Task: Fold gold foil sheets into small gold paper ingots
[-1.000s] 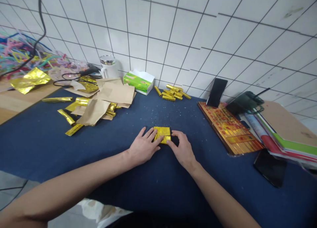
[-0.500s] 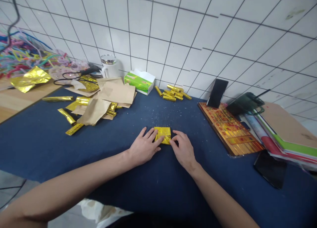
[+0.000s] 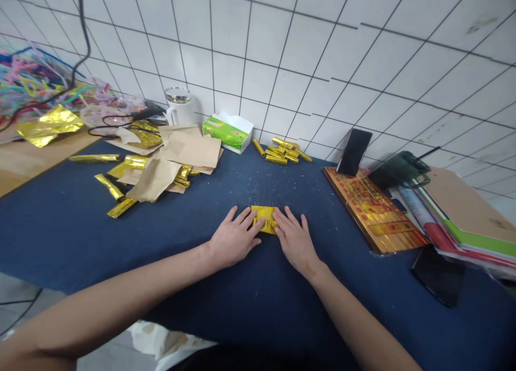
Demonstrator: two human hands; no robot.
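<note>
A small folded sheet of gold foil paper (image 3: 264,214) lies flat on the dark blue table cover (image 3: 258,295), between my two hands. My left hand (image 3: 234,237) is open, its spread fingertips resting on the left side of the sheet. On the other side, my right hand (image 3: 296,241) is open too, palm down, with fingertips on the sheet's right edge. Beyond the hands, by the tiled wall, sits a pile of rolled gold foil tubes (image 3: 282,151).
To the left lie brown paper sheets (image 3: 189,150) among more gold rolls (image 3: 108,187). A green tissue pack (image 3: 228,133) and a white mug (image 3: 179,110) stand by the wall. On the right are a propped phone (image 3: 355,151), an orange patterned stack (image 3: 374,215) and another dark phone (image 3: 438,277).
My right hand has shifted slightly left and flattened, its fingers straightening from a curl onto the foil's right edge. My left hand stays in place on the foil.
</note>
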